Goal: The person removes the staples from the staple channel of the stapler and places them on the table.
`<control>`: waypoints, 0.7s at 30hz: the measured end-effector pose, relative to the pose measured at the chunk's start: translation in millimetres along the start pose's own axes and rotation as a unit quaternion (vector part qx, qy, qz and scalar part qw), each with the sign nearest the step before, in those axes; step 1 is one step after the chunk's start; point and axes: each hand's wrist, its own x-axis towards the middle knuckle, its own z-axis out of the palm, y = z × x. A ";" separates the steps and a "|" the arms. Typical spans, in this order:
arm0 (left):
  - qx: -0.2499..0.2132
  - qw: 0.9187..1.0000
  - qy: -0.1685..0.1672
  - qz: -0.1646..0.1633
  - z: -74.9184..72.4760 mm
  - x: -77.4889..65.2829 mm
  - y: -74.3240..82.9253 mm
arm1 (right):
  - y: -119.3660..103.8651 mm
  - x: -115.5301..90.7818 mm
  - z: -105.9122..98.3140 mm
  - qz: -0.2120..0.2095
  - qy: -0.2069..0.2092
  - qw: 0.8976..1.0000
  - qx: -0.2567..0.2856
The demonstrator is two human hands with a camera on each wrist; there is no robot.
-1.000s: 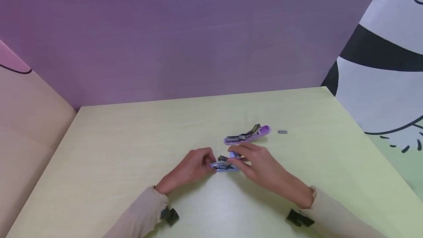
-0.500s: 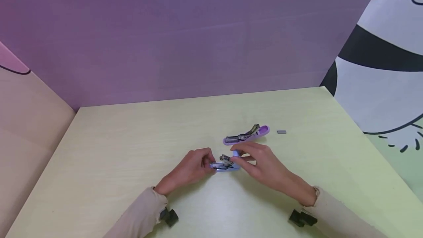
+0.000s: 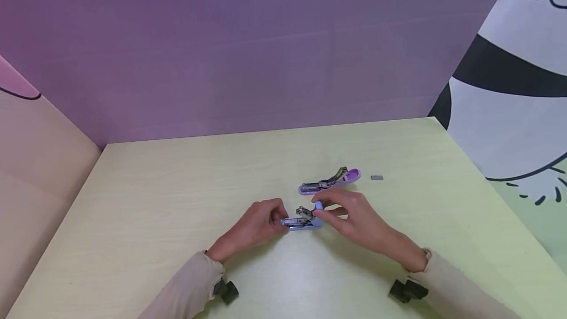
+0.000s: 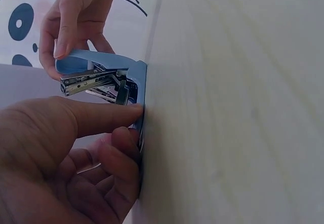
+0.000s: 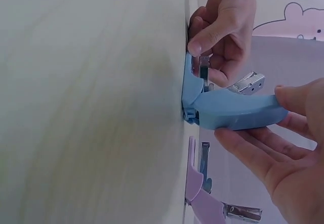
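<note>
The blue stapler (image 3: 303,228) is held unfolded on the desk (image 3: 177,186): its base (image 5: 192,88) is pinched by the left grip (image 3: 260,220), its raised lid (image 5: 245,112) by the right grip (image 3: 356,213). The base could be tipped, or the hinge (image 5: 190,115) strained, if the lid were pulled too far back.

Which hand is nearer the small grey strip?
Right. The right hand is left of the small grey strip, closer to the person; the left hand is farther left.
</note>
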 end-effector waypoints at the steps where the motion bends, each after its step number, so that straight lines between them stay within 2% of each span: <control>1: 0.001 1.000 0.000 0.000 -0.1 -0.1 0.3 | 0.9 -0.3 -0.5 -0.001 0.001 1.000 0.004; 12: 0.005 1.000 -0.001 -0.011 -0.3 -0.9 1.1 | 4.3 -2.9 -5.1 0.006 0.001 1.000 0.029; 21: 0.010 1.000 0.002 -0.013 -1.2 -3.5 -0.4 | 11.8 -0.9 -10.1 0.025 -0.027 0.998 0.045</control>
